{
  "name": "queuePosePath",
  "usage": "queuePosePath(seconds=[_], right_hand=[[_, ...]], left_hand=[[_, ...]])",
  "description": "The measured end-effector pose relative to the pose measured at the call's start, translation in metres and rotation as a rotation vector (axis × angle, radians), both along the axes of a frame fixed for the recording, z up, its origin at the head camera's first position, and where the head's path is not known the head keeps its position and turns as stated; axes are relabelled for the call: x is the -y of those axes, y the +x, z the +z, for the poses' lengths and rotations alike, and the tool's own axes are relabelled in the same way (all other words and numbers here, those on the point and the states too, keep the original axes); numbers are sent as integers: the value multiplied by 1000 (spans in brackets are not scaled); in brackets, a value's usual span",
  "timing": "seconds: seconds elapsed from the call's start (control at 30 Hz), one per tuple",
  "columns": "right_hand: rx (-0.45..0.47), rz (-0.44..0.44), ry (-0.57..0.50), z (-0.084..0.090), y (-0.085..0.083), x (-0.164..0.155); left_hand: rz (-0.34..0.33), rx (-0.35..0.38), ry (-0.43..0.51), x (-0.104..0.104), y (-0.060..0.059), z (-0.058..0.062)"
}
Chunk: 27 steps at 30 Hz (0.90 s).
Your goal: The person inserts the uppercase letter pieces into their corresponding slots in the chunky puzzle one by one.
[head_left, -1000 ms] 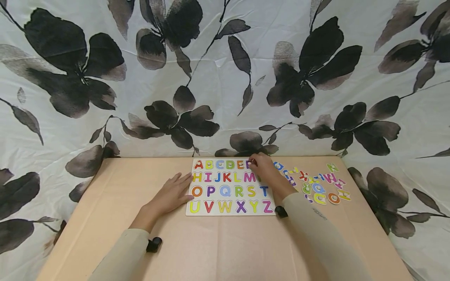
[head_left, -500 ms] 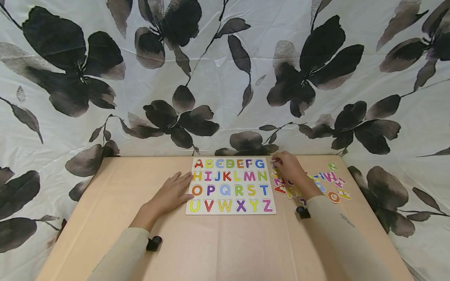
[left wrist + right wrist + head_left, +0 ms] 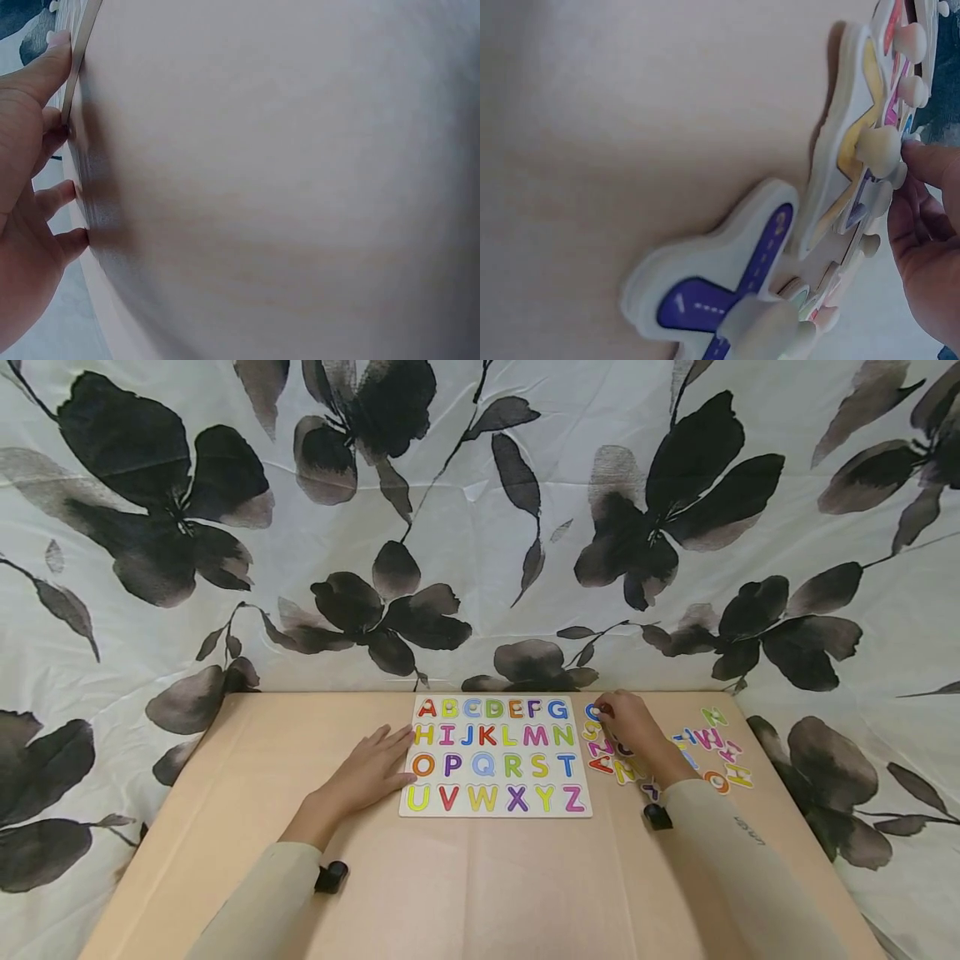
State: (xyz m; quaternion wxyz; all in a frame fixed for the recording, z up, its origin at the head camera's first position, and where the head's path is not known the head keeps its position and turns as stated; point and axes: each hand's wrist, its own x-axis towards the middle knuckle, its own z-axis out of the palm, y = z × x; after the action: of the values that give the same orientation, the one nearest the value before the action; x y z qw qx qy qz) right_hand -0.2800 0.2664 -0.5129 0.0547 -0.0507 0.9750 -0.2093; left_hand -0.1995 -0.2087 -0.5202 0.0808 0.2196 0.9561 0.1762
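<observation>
Where the tan table (image 3: 480,893) ends, a flower-printed sheet (image 3: 480,527) hangs.

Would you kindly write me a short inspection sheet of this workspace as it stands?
Surface: tan tabletop, flat.
Job's things: white alphabet puzzle board showing letters A to Z; heap of loose coloured knobbed letter pieces to its right.
Clutter: nothing seen.
Hands: left hand flat, fingertips at the board's left edge; right hand on the loose letters by a blue piece, grip unclear.
Cables: nothing seen.
Surroundings: white cloth with black flower print behind and beside the table.
</observation>
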Motion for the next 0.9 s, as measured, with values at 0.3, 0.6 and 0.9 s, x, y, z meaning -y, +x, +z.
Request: queuePosePath(seconds=[0.3, 0.6, 0.9], right_hand=[[-23, 28, -7, 1, -1, 3], [-20, -4, -33, 6, -1, 8], [-70, 18, -122, 16, 0, 25]], left_hand=[[9, 1, 9, 0, 1, -2], [9, -8, 4, -2, 1, 0], [13, -4, 5, -1, 1, -2]])
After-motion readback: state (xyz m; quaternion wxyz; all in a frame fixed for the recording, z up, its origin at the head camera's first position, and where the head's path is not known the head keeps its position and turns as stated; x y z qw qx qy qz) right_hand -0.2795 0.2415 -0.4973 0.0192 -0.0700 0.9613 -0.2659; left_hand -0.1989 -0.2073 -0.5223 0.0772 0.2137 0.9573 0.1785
